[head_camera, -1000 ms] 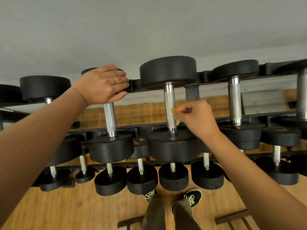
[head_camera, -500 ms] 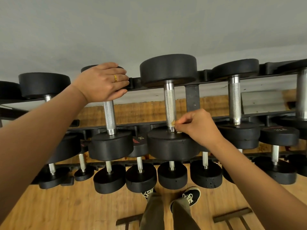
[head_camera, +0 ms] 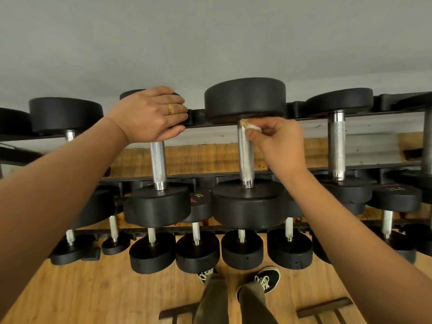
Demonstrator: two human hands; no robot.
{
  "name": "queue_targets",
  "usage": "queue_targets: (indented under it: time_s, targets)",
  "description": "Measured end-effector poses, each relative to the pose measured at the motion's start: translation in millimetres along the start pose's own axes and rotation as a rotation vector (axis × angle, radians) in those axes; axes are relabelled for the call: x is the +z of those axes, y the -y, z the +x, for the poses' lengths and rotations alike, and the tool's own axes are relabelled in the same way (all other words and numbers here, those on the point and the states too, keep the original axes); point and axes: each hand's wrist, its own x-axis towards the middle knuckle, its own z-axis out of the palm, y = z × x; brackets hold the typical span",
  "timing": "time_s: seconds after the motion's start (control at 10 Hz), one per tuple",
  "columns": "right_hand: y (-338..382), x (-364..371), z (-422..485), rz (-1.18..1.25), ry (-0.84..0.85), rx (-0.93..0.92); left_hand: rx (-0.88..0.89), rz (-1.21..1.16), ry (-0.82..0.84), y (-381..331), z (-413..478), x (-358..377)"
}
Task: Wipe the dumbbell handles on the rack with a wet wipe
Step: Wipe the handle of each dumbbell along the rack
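**Wipe at the top of the middle handle**

Head view, looking down over a black rack point(head_camera: 195, 116) against a grey wall point(head_camera: 210, 43).

- Right hand point(head_camera: 278, 141): thumb and fingertips are pinched on a small wadded wipe point(head_camera: 254, 127). The other fingers are curled in.
- The wipe is whitish, with a tan-stained end. It is pressed to the far end of the middle handle point(head_camera: 245, 157), right under that dumbbell's far head point(head_camera: 245, 99). Below the wipe, the knurled steel runs bare down to the near head point(head_camera: 249, 204).
- Left hand point(head_camera: 152, 115): it sits on the far head of the next dumbbell to the left. The fingers are draped over the head's top and the thumb is tucked under its rim, gripping it. There is a gold ring point(head_camera: 170, 109) on one finger. That dumbbell's handle point(head_camera: 158, 167) shows below the palm, with nothing on it.
- One more dumbbell point(head_camera: 336, 146) lies to the right of the middle one on the same tier, apart from both hands.
- A lower tier of smaller dumbbells point(head_camera: 196, 251) runs in a row nearer the floor. Two heads in between carry numbers, "25" and "22.5", which read upside down from here.
- The floor point(head_camera: 70, 288) is wood plank. The person's olive trousers point(head_camera: 252, 305) and dark laced shoes point(head_camera: 268, 279) are at bottom centre, toes near the lower row.
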Motion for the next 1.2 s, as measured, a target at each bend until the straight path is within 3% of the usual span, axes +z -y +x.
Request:
queue_targets:
  time_s: [0.3, 0.6, 0.8, 1.1, 1.2]
  targets:
    - [-14.8, 2.9, -15.4, -0.321, 0.005, -0.155, 0.001, 0.000, -0.008, 0.7, -1.0, 1.6]
    - [-0.8, -0.2, -6.6, -0.199, 0.042, -0.054, 0.006, 0.000, -0.023, 0.9, -0.2, 2.2]
    - [-23.8, -21.0, -41.6, -0.225, 0.280, 0.065, -0.004, -0.008, -0.017, 1.0, -1.2, 2.4]
    - [-18.4, -26.4, -24.6, -0.141, 0.336, 0.040, -0.008, -0.005, 0.000, -0.6, 0.1, 1.1]
    - [-23.7, -33.5, -33.9, -0.230, 0.549, 0.099, -0.011, -0.006, -0.003, -1.1, 0.0, 1.0]
